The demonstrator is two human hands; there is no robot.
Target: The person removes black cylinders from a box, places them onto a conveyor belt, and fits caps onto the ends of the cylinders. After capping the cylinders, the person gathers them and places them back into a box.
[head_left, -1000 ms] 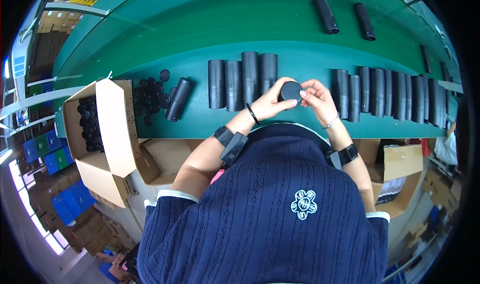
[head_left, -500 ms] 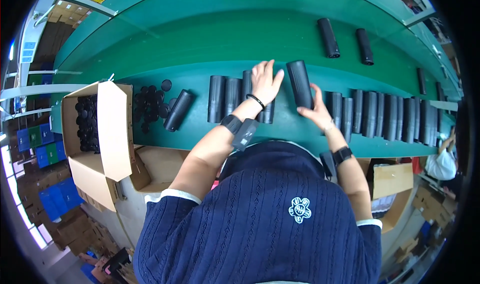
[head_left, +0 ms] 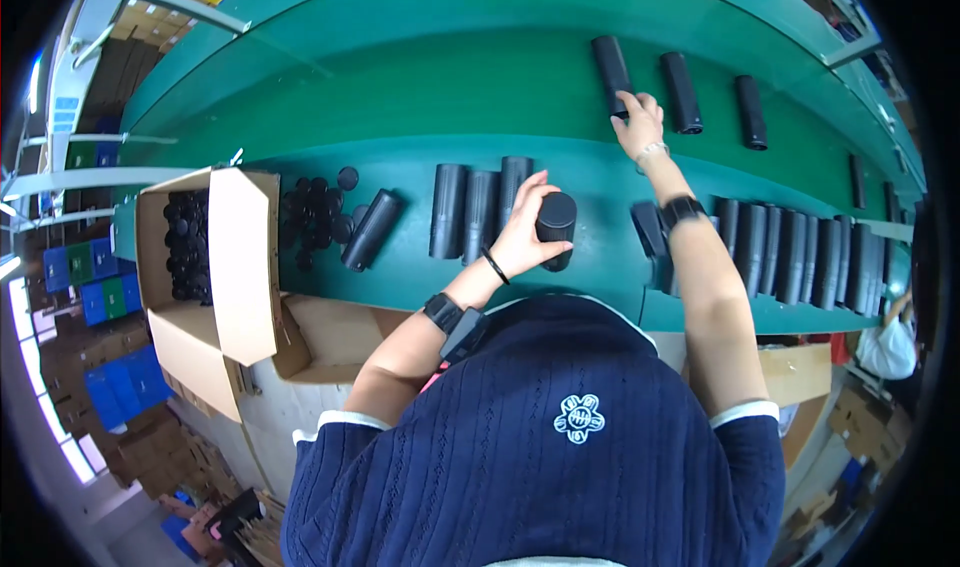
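Left hand (head_left: 522, 229) has a grip round an upright black tube (head_left: 556, 229) at the near edge of the green worktop (head_left: 400, 97), its base hidden behind the fingers. Right hand (head_left: 640, 119) is now stretched far out, fingers closed on a lying tube (head_left: 611, 63); half a second ago it held that tube close in.

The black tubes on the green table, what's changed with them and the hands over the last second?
The right hand has carried one black tube away from the body onto the far belt and rests on it there. The left hand has taken hold of another tube from the near row. Unchanged: the cardboard box, the pile of black caps and the row of tubes on the right.
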